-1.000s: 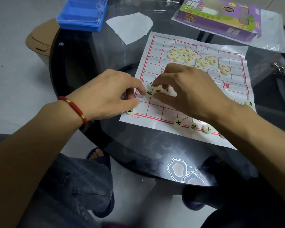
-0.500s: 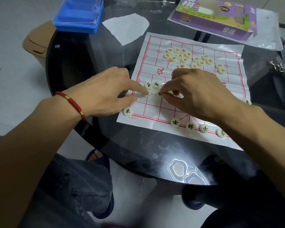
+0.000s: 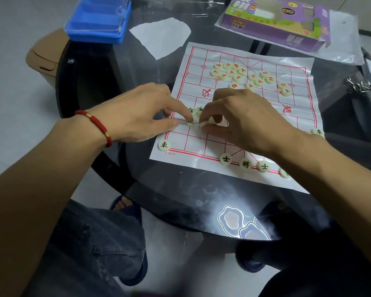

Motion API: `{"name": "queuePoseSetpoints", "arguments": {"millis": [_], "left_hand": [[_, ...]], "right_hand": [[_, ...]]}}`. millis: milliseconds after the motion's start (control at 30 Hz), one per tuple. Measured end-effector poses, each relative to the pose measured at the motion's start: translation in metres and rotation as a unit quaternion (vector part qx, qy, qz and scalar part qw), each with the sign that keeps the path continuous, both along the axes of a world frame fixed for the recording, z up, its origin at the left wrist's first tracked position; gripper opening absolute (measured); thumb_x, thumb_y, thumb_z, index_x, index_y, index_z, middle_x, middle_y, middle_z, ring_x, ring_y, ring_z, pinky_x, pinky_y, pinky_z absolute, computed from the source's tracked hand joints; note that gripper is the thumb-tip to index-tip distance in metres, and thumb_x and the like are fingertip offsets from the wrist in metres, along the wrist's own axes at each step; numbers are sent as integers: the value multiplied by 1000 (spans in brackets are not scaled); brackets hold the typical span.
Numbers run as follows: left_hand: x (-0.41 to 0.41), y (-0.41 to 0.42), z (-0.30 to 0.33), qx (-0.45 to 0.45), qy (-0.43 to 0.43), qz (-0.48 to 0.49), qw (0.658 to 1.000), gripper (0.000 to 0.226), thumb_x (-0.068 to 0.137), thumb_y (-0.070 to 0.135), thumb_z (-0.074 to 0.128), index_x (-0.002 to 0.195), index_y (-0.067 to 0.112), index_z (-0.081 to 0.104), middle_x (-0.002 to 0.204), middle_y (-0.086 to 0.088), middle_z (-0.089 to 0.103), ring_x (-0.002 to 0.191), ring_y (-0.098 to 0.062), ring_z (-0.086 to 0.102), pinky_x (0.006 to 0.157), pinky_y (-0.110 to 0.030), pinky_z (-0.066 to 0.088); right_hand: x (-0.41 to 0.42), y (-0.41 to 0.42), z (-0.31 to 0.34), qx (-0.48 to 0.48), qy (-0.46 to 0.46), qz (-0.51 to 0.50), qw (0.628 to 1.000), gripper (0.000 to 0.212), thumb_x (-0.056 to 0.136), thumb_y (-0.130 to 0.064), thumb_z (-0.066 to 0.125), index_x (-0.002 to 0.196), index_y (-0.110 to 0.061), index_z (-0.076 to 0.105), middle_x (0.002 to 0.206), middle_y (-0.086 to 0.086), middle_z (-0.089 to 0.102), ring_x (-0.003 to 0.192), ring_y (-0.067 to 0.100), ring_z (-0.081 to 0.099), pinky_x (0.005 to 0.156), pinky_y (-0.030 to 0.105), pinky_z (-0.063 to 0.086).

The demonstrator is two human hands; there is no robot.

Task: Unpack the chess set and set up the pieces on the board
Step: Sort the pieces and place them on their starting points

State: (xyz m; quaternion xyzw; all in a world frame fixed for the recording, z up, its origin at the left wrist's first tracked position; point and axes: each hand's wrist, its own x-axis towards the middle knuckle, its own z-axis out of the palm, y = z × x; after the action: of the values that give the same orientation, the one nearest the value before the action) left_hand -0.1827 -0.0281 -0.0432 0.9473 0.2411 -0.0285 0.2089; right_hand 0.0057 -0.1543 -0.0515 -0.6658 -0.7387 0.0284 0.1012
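A white paper board [image 3: 291, 129] with a red grid lies on the dark glass table. Several cream discs with red characters [image 3: 242, 76] are bunched at its far side. Black-character discs stand along the near edge: one at the left corner [image 3: 164, 145] and three in a row [image 3: 245, 163]. My left hand [image 3: 137, 116] stretches its index finger onto a black-character disc [image 3: 190, 121] near the board's left side. My right hand [image 3: 244, 121] pinches another cream disc [image 3: 206, 123] just beside it. Two more discs [image 3: 196, 110] lie behind the fingertips.
A purple game box [image 3: 276, 22] lies on clear plastic at the far right. A blue plastic tray [image 3: 99, 20] sits at the far left table edge, white paper [image 3: 161, 35] beside it. Metal clips [image 3: 358, 85] lie at the right. A tan bin [image 3: 43, 58] stands on the floor.
My left index finger has slid right onto a disc. My right hand has closed thumb and fingers round a neighbouring disc. The cluster of black-character discs between the hands has thinned out.
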Motion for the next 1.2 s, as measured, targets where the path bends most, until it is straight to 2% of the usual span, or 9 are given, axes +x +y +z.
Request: {"name": "queuePoseSetpoints", "arguments": {"millis": [133,267,300,367,433,467,700,933,1200], "left_hand": [[1,0,-1,-2,3,-4,1000,35,96,38,58,129,50,58,105,17,46,90,0,45,69,-15,35],[-1,-1,-1,4,-33,-2,999,34,97,38,56,129,45,61,107,14,53,92,-7,49,75,-22,41],[0,-2,0,10,-52,4,999,33,97,37,56,129,43,62,107,12,55,92,-9,51,75,-24,44],[5,-2,-1,28,-81,17,996,31,97,36,57,128,39,63,110,10,58,92,-13,54,75,-26,46],[11,-2,-2,50,-90,25,994,30,98,35,57,127,37,64,112,10,58,93,-13,52,76,-27,43],[14,-2,-4,60,-93,26,994,30,98,35,57,127,36,64,112,10,57,94,-11,49,78,-27,41],[29,-4,-8,80,-81,32,993,32,100,33,55,131,35,62,110,13,50,101,-8,42,85,-26,35],[36,-5,-12,81,-75,7,994,36,101,26,53,135,31,61,115,6,55,106,-11,45,89,-27,38],[33,-6,-12,96,-90,-19,991,29,99,26,57,125,26,70,112,6,64,98,-7,44,84,-24,34]], "right_hand": [[10,-1,6,28,9,-16,999,20,94,-26,69,113,-23,77,100,-2,70,79,10,58,67,35,58],[28,-1,12,62,41,-58,996,20,94,-18,70,113,-16,78,109,2,76,82,2,56,73,8,41],[29,0,11,66,42,-59,995,20,94,-16,70,111,-16,79,108,3,76,83,2,57,75,9,43],[32,4,6,69,28,-41,996,16,92,-12,70,105,-13,80,102,5,77,82,7,64,79,25,57],[33,10,1,56,-7,-24,998,14,92,-12,69,100,-12,79,95,7,76,83,19,69,77,43,59],[32,13,0,49,-20,-18,998,13,92,-14,68,100,-14,79,95,6,75,84,22,68,74,44,58],[36,13,3,23,-42,8,999,39,94,-9,66,129,-24,70,123,2,71,108,23,66,79,42,60],[38,13,2,24,-25,-29,999,19,97,-20,66,112,-20,77,107,-3,75,90,19,67,69,34,54],[29,20,-3,30,-5,-14,999,17,94,-18,69,107,-25,78,101,-4,75,89,21,67,71,44,57]]}}
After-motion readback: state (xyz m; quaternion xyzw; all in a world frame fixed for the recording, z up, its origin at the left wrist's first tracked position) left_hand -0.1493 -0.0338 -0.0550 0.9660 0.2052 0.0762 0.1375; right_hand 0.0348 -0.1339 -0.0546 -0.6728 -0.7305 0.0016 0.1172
